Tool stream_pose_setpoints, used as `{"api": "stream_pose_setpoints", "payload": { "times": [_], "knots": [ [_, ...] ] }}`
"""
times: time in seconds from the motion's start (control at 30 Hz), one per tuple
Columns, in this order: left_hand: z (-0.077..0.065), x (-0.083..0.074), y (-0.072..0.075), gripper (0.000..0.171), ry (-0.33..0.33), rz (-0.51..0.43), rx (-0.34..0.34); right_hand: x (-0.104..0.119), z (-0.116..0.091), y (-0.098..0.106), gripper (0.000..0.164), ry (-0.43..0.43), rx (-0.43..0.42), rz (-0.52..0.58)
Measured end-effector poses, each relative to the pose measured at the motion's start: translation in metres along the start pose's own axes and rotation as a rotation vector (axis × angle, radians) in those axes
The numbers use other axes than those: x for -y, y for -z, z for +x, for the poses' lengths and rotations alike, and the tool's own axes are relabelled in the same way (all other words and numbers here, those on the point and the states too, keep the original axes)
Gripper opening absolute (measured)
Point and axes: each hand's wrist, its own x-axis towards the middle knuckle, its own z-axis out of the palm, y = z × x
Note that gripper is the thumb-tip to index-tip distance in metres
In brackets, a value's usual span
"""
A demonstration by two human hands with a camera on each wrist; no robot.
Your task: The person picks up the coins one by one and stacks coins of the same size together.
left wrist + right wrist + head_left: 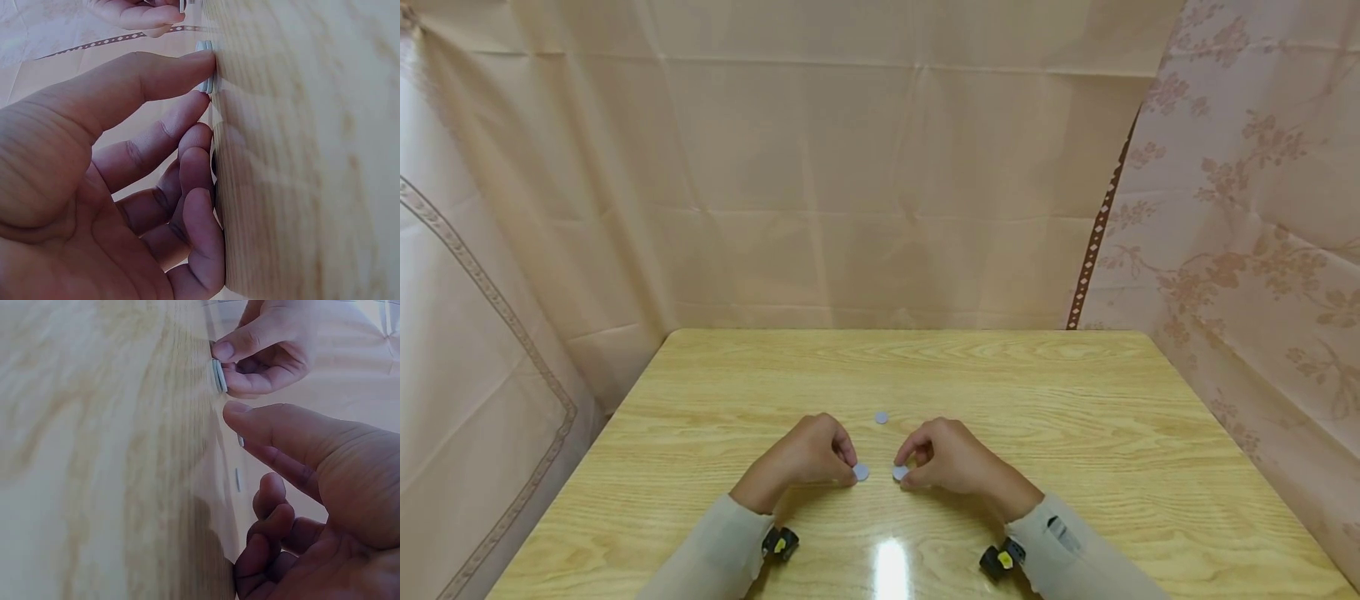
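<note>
My left hand (814, 452) pinches a short stack of thin, pale round discs (861, 472) between thumb and index finger, at the tabletop. Side-on in the right wrist view, that stack (219, 376) shows at least two layers. Opposite it, my right hand (953, 458) pinches another pale disc (900, 472) by its edges; in the right wrist view only a sliver of this disc (241, 441) shows past the thumb. A small gap separates the two hands. Beyond them, a single disc (881, 417) lies flat on the table. The discs' material is unclear.
The wood-grain table (715, 392) extends around both hands, with a bright light reflection near its front. A beige curtain (850, 192) hangs behind the far edge, and a floral cloth (1247, 208) hangs along the right. Each wrist carries a small black device.
</note>
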Motion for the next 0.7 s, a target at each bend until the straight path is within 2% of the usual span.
{"api": "stream_pose_setpoints", "payload": {
  "times": [0.7],
  "knots": [
    [0.0004,0.0015,-0.0005,0.018,0.0,0.017,-0.007,-0.0028,0.0005,-0.005,0.012,0.016,-0.006,-0.02]
  ]
}}
